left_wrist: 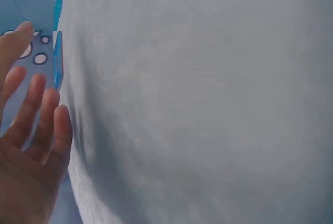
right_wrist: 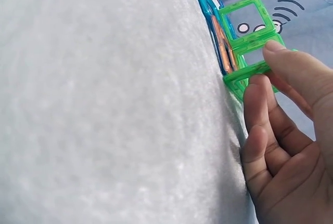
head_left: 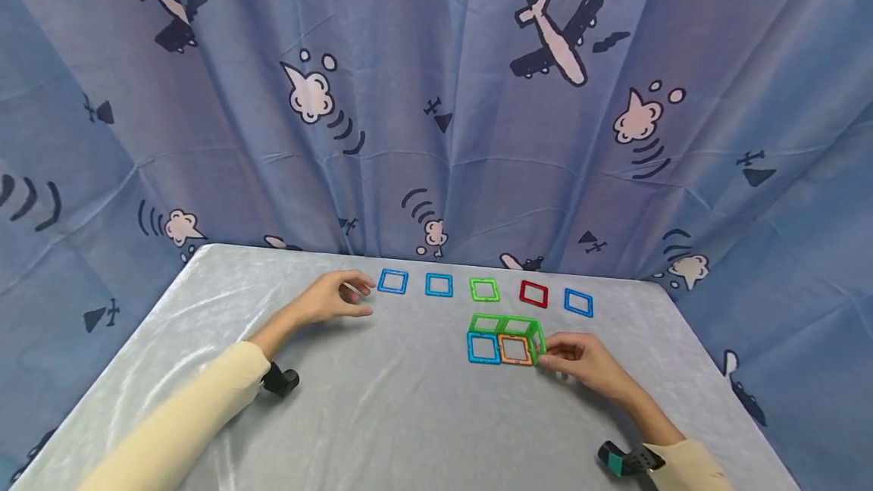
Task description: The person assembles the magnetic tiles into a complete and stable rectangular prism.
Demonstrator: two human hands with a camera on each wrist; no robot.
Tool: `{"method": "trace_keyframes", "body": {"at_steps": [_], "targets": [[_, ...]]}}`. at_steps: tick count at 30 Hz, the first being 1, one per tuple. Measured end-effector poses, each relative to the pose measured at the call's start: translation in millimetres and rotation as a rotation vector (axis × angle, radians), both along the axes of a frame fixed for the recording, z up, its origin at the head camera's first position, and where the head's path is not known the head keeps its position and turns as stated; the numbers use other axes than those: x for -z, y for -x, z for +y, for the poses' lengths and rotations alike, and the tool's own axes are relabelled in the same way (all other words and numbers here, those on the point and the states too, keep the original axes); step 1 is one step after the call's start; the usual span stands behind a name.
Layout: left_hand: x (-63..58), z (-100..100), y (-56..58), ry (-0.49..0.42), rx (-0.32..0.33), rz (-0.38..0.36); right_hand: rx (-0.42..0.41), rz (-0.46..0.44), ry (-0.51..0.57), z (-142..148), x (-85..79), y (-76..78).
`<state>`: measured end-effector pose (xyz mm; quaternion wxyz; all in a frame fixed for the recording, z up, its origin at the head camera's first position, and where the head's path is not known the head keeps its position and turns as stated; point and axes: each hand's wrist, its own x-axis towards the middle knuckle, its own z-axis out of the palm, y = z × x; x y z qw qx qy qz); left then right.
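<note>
Block of joined squares (head_left: 501, 348) on surface (head_left: 395, 415) looks part-built — five loose squares (head_left: 485, 299) behind it, unattached. Right hand (head_left: 589, 362) pinches green end square (head_left: 542, 339) — left hand (head_left: 327, 298) half open, holding nothing, near leftmost blue square (head_left: 392, 292).

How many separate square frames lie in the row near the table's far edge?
5, left to right: first blue frame, second blue frame, green frame, red frame and, rightmost, third blue frame. None looks hidden.
</note>
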<state>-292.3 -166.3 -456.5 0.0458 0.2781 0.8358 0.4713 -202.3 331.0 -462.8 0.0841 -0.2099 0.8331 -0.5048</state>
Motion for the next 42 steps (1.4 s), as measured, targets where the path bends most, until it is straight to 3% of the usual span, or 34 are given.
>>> {"method": "trace_keyframes", "body": {"at_steps": [10,19,25,34,42], "targets": [[2.4,22,26.7,0.056,-0.09,0.005,-0.022,-0.023,0.013,-4,-5.0,-1.3],[5.0,30,42.0,0.116,-0.152,-0.037,-0.025,-0.04,-0.007,-4,-6.9,-0.6],[5.6,37,45.5,0.169,-0.122,-0.001,-0.021,-0.035,-0.022,-2,-6.8,0.8],[6.3,46,43.6,0.24,-0.125,0.055,-0.022,-0.039,-0.031,-1,-8.0,1.8],[10.0,47,39.3,0.223,-0.142,0.059,-0.038,-0.023,-0.018,-1,-7.3,1.1]]}}
